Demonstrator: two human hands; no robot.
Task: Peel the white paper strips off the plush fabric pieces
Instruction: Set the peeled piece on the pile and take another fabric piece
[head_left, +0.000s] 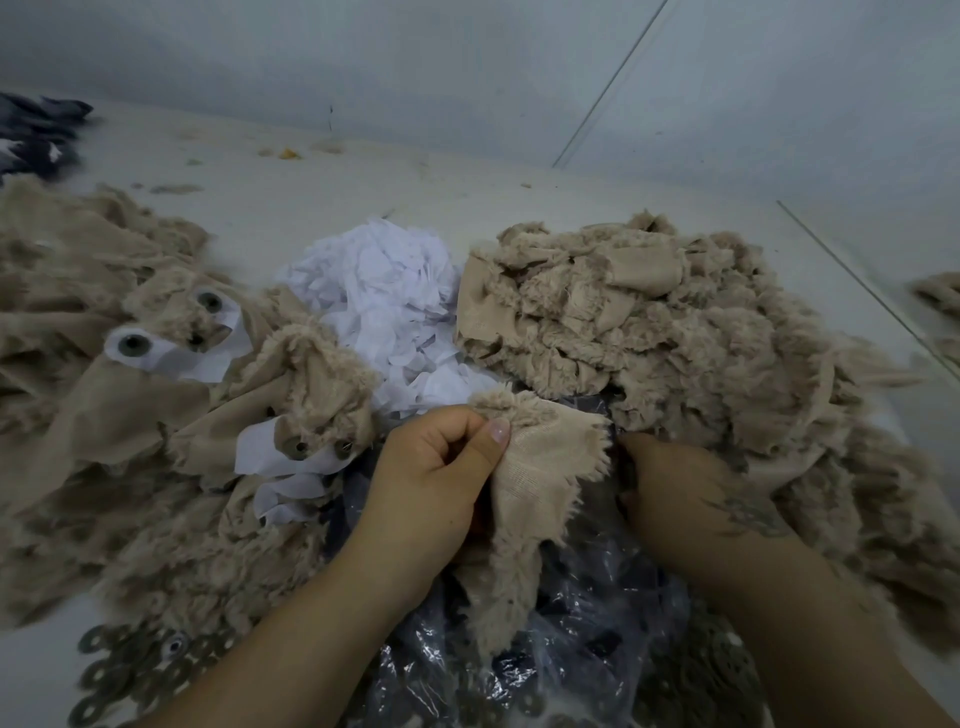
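Note:
My left hand (436, 467) pinches the top edge of a beige plush fabric piece (535, 478), thumb on its woven back; the piece hangs down in front of me. My right hand (685, 493) sits just right of it, fingers curled under the piece's right edge, and whether it grips the fabric is unclear. No white paper shows on the held piece. A heap of torn white paper strips (384, 301) lies behind the hands. Plush pieces with white paper (270, 452) and plastic eyes (134, 344) attached are piled at the left.
A large pile of beige plush pieces (675, 332) fills the right side. A clear plastic bag over dark material (587, 623) lies under my hands. Several grey washers (119, 670) are scattered at the lower left. Dark fabric (36, 135) sits at the far left corner.

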